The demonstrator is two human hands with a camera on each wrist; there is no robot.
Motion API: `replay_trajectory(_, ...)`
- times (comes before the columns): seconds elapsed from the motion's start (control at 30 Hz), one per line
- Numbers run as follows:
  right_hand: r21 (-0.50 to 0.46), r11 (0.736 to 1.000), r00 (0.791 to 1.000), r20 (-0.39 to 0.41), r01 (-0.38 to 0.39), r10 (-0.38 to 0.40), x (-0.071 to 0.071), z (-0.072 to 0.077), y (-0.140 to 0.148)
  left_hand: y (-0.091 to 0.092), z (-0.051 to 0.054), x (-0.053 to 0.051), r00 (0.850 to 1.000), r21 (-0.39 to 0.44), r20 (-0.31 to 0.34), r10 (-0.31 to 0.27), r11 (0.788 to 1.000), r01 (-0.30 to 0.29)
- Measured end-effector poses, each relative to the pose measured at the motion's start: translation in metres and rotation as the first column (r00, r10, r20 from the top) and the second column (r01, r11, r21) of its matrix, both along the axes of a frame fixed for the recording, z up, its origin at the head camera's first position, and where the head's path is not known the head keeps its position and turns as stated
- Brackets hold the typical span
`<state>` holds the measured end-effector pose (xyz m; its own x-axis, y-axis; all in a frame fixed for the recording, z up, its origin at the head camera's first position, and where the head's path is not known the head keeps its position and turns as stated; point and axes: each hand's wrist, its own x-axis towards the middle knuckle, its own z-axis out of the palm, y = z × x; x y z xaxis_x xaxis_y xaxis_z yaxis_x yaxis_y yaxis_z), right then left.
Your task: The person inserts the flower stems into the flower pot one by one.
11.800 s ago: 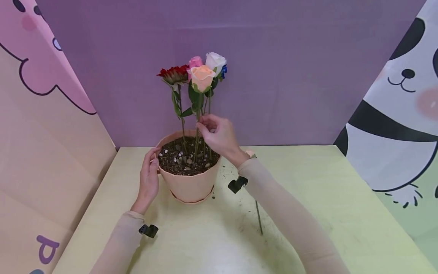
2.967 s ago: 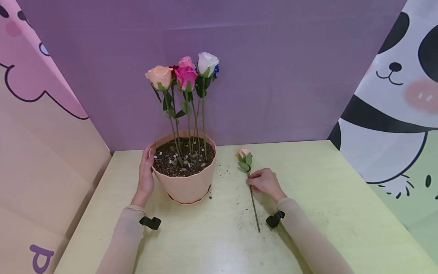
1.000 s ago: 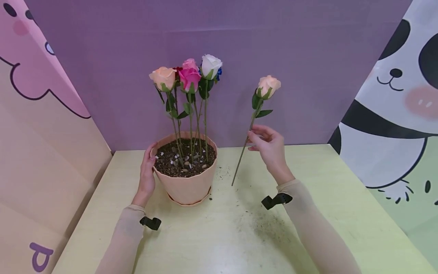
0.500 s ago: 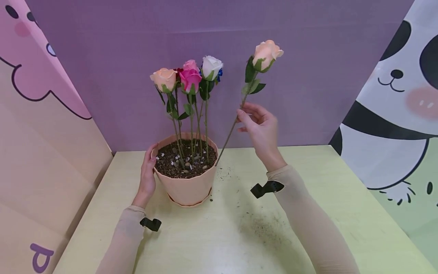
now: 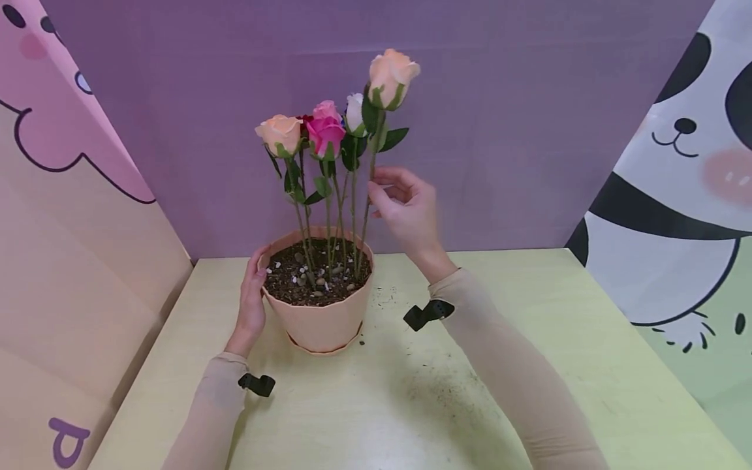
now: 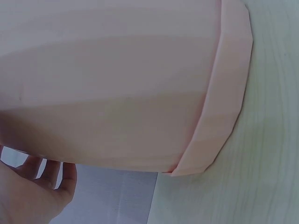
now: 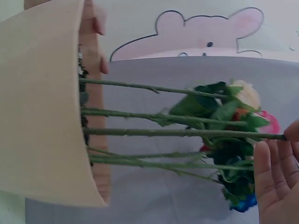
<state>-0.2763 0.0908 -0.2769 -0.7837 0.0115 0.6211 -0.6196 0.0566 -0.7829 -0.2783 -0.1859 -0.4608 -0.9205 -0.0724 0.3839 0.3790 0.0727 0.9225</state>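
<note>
My right hand pinches the stem of a peach rose between thumb and fingertips. That rose stands nearly upright at the right of the pot, its stem's lower end by the soil just inside the rim; whether it enters the soil is hard to tell. On the other side, my left hand holds the flowerpot at its left rim, fingers curved along the wall. Rising from the soil are another peach rose, a deep pink rose and a white rose, now partly hidden.
Red petals and a lighter pink rose show behind the front blooms, with a blue flower in the right wrist view. Soil crumbs lie on the table. A purple backdrop closes off the back.
The peach rose was picked up from the table, raised and carried left to the pot, its stem going from slanted to nearly upright. My left hand has stayed on the pot.
</note>
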Motion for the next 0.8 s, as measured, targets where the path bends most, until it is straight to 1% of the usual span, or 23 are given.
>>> replay_trajectory(0.07,0.042,0.999,1.000,0.003,-0.005,0.005,-0.003,-0.005,-0.006,-0.001,-0.001,0.001,1.000,0.005,0.000,-0.001,1.000,0.001)
replay_trajectory(0.13,0.077,0.997,1.000,0.006,0.005,-0.006,-0.005,-0.011,-0.011,-0.001,-0.002,0.000,1.000,0.006,-0.002,-0.009,1.000,0.009)
replay_trajectory(0.3,0.126,0.992,0.999,0.035,0.016,-0.021,-0.009,-0.025,-0.020,-0.001,-0.002,0.000,1.000,0.012,-0.009,-0.029,1.000,0.029)
replay_trajectory(0.43,0.197,0.980,0.999,0.042,0.021,-0.030,-0.008,-0.032,-0.025,-0.001,-0.001,0.002,1.000,0.001,-0.018,-0.024,1.000,0.024)
replay_trajectory(0.53,0.240,0.971,0.999,0.040,0.017,-0.027,-0.009,-0.036,-0.031,-0.002,0.001,0.002,1.000,-0.011,-0.013,-0.017,1.000,0.017)
replay_trajectory(0.67,0.250,0.968,0.999,0.042,0.007,-0.018,-0.011,-0.038,-0.038,-0.003,0.002,0.002,1.000,-0.005,0.000,-0.017,1.000,0.017)
replay_trajectory(0.8,0.254,0.967,0.999,0.027,0.009,-0.016,-0.010,-0.043,-0.044,-0.003,0.001,0.003,1.000,0.003,0.004,-0.013,1.000,0.013)
